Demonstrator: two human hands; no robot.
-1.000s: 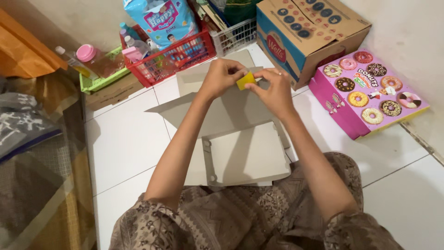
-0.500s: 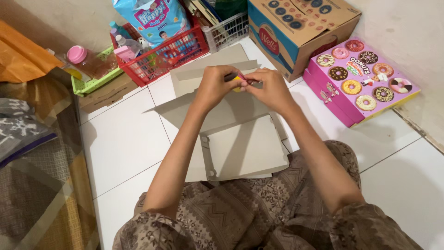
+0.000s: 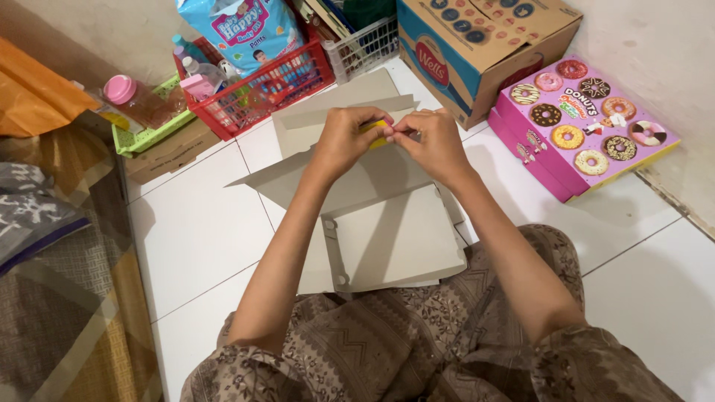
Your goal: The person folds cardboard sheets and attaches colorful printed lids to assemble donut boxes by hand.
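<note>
Far left there's a patterned blanket (image 3: 52, 298) bunched up on the floor, with an orange cloth (image 3: 37, 93) above it. Next over, a green tray (image 3: 153, 130) with a pink-capped bottle (image 3: 130, 93), then a red basket (image 3: 272, 85) holding a blue diaper pack (image 3: 242, 33).

In the middle, flat grey cardboard (image 3: 387, 238) lies on the white tile floor (image 3: 201, 223) right in front of my knees, flaps spread out. My left hand (image 3: 346, 138) is curled up above it, fingers pressed together pinching a small yellow piece (image 3: 376, 134). Most of the piece is hidden behind my fingers, so I can't tell exactly what it is. My right hand (image 3: 432, 141) is touching the left, fingertips pinching the same piece from the other side. Both hands are up off the cardboard, over its far flap.

Further right there's a white wire basket (image 3: 369, 46), a brown and blue carton (image 3: 477, 48), and a pink donut box (image 3: 585, 123) just beside it by the wall.
</note>
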